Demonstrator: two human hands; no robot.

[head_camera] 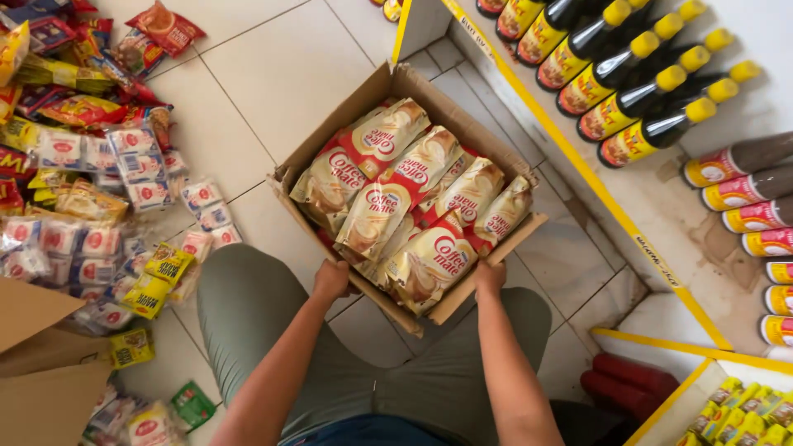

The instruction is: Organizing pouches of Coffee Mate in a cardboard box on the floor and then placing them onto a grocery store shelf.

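Your left hand (332,279) and right hand (489,277) each clamp the near rim of the open cardboard box (307,149), steadying its cream sachets (396,194) on the tiled floor (281,66)

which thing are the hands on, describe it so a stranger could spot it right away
Start at the yellow-edged shelf of dark bottles; on the tiled floor beside it sits an open cardboard box. The left hand and right hand grip its near edge. Unlike the loose packets nearby, it holds cream-and-red pouches.
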